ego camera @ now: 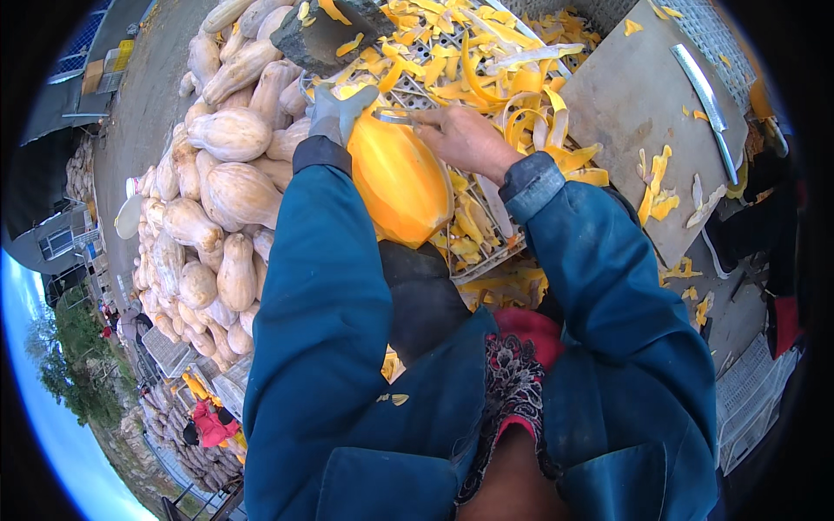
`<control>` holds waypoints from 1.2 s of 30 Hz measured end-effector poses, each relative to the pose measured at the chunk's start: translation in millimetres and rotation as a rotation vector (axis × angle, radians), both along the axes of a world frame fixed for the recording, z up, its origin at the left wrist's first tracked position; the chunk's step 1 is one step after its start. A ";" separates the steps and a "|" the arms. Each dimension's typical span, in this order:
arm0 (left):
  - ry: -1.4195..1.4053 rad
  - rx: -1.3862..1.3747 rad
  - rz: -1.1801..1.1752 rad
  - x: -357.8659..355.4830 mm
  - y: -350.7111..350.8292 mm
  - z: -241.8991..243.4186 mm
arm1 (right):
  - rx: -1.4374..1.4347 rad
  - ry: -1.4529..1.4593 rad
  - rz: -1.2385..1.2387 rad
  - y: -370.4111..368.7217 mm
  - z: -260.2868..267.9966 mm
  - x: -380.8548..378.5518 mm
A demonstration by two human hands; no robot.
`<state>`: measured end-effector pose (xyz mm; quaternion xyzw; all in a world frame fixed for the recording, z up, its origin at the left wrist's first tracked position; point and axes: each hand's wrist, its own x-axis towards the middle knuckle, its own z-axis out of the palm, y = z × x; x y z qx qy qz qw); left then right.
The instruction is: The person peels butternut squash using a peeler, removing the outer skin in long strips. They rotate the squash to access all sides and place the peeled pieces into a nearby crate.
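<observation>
A large squash [401, 176], its skin pared away to bright orange flesh, lies between my hands above a crate. My left hand [340, 114], in a grey glove, grips its far narrow end. My bare right hand [459, 137] holds a metal peeler [393, 116] against the squash near that same end. Long orange and pale peelings [482, 71] heap over the plastic crate [488, 264] beyond and beside the squash. How the peeler's handle sits inside my right fingers is hidden.
Unpeeled tan squashes [231, 133] are piled at the left. A dark stone [326, 36] stands at the crate's far left. On a board [619, 98] at the right lie a long knife [700, 84] and scraps of peel. A person in red [212, 426] is far off at lower left.
</observation>
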<state>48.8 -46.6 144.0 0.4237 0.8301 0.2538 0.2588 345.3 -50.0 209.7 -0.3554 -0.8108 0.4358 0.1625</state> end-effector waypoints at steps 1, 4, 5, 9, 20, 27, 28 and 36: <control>-0.166 0.045 0.011 1.3 2.4 -5.6 | 0.060 0.042 -0.014 -15.6 -3.6 5.5; -0.411 0.125 0.063 -4.8 -1.0 -18.3 | 0.229 0.129 0.007 -102.3 -11.1 63.8; -0.442 0.136 0.067 -7.6 -3.6 -21.7 | 0.229 0.113 0.017 -128.2 -13.3 88.1; -0.534 0.195 0.090 -14.4 -12.9 -29.4 | 0.054 -0.107 0.096 -172.0 -29.1 140.4; -0.877 0.335 0.193 -31.6 -53.7 -27.2 | 0.250 0.023 -0.205 -143.9 -51.4 119.2; -0.728 0.433 0.197 -32.6 -73.0 -37.8 | 0.021 0.140 -0.061 36.4 -61.4 -60.3; -0.661 0.442 0.227 -31.7 -71.9 -36.6 | -0.045 0.063 0.024 54.9 -59.2 -85.3; -0.733 0.393 0.297 -20.7 -60.6 -27.3 | 0.149 0.014 0.131 -55.6 5.1 33.0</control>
